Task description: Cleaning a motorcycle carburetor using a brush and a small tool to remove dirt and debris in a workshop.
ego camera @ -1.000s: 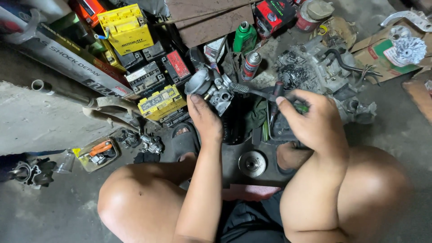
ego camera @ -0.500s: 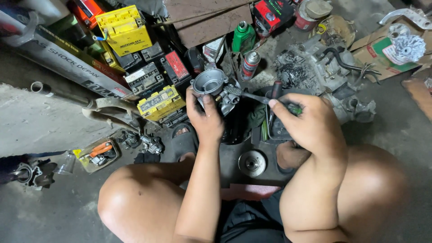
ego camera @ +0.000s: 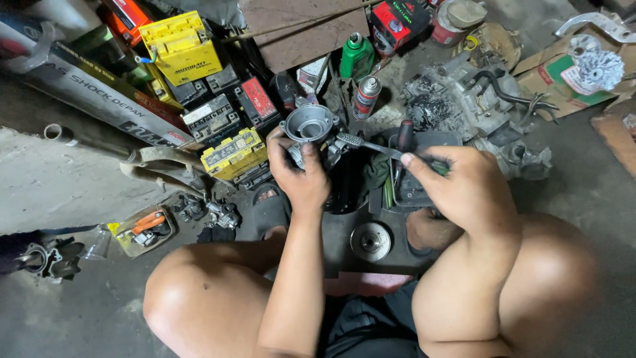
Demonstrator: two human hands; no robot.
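Note:
My left hand (ego camera: 299, 176) grips a grey metal carburettor body (ego camera: 309, 126) from below, with its round open cavity turned up toward me. My right hand (ego camera: 464, 189) holds a thin brush (ego camera: 361, 142) by its handle. The bristled head points left and sits just right of the carburettor, close to it or touching it. Both hands hover over a black tray (ego camera: 424, 140) on the floor between my bare knees.
Yellow and black batteries (ego camera: 182, 46) are stacked at the back left. A green bottle (ego camera: 356, 56) and a spray can (ego camera: 366, 97) stand behind the tray. An engine part (ego camera: 477, 99) lies right, a round metal disc (ego camera: 370, 240) near my feet.
My left hand has turned the carburettor so its round cavity faces up and lifted it slightly. My right hand has brought the brush head leftward toward it.

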